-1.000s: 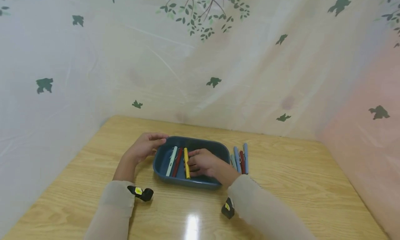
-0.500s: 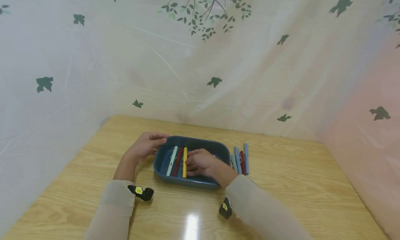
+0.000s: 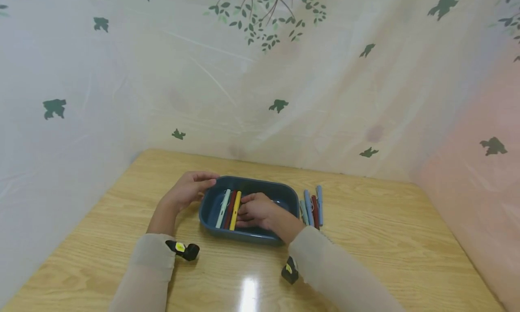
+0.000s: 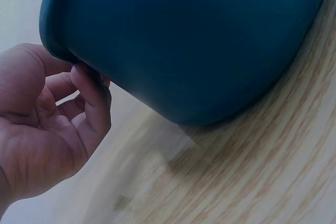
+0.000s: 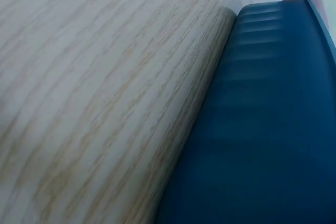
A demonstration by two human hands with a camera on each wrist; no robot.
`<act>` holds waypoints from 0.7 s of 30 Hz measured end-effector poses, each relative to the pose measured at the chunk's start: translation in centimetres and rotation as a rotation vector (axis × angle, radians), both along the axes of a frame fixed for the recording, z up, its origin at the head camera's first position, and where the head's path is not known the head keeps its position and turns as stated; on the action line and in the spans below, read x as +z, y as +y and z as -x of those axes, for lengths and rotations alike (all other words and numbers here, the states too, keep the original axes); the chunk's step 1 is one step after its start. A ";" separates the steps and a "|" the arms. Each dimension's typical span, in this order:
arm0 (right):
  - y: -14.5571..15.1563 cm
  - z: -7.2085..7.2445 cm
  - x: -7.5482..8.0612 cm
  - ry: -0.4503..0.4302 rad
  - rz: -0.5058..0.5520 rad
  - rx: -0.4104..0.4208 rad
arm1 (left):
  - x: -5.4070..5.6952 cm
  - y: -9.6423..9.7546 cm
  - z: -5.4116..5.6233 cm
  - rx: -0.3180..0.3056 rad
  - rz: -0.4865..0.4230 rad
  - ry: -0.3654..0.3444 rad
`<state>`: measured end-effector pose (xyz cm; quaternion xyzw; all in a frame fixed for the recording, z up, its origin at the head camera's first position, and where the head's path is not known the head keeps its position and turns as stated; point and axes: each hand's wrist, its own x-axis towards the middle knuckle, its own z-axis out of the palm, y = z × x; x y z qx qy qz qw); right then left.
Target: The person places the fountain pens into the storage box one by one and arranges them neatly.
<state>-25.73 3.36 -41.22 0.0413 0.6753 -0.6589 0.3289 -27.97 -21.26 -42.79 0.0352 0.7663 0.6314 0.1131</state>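
Observation:
A dark blue tray [image 3: 260, 182] holds three clipped pens lying side by side toward its left: a mint pen [image 3: 223, 209], a dark red pen [image 3: 230, 209] and a yellow pen [image 3: 235, 211]. My right hand [image 3: 260, 211] reaches into the tray, its fingers right along the yellow pen's right side. At the tray's left end, my left hand [image 3: 188, 190] pinches the rim; the left wrist view shows its thumb and fingers [image 4: 94, 100] at that edge. In the right wrist view only the tray's outer wall [image 5: 262, 119] shows, with the right hand hidden.
Just right of the tray, several more pens lie on the wooden table [image 3: 386, 230]: a pale green pen [image 3: 303, 210], a blue pen [image 3: 308, 208], a dark red pen [image 3: 314, 210] and another blue pen [image 3: 320, 206]. Behind the table hangs a printed curtain [image 3: 227, 100].
The yellow pen has shifted left inside the tray, up beside the dark red pen, and now tilts like it. My right hand moved left along with it. The left hand stayed put.

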 end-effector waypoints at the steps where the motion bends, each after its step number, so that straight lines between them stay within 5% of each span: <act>1: -0.1 0.0 0.0 0.002 0.000 -0.006 | 0.0 0.0 0.0 0.000 -0.002 0.001; 21: -0.8 0.0 0.2 0.049 -0.063 -0.077 | 0.3 0.1 -0.2 0.002 -0.006 -0.001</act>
